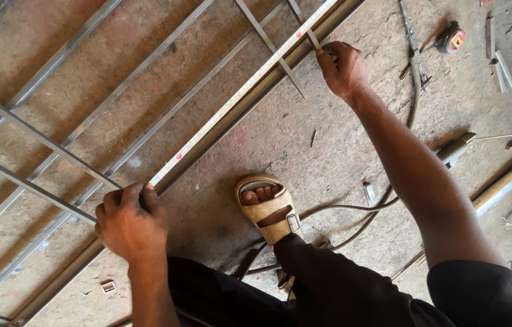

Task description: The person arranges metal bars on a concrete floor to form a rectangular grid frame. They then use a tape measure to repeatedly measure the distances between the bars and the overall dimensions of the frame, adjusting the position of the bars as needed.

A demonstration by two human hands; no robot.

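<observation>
Lying flat on the concrete floor (pixel 304 139), a metal frame (pixel 56 115) is being measured: a ruler (pixel 231 103) is being pressed along its edge rail by the left hand (pixel 130 221), fingers curled shut, while the right hand (pixel 342 68) is pinching a short metal bar (pixel 311 37) closed.

We are looking down at a rough concrete floor (pixel 304 139). A metal bar frame (pixel 86 121) is lying on it, a dark cable (pixel 353 209) is snaking across, and a tape measure (pixel 452 37) and metal offcuts (pixel 501 66) are lying nearby.
</observation>
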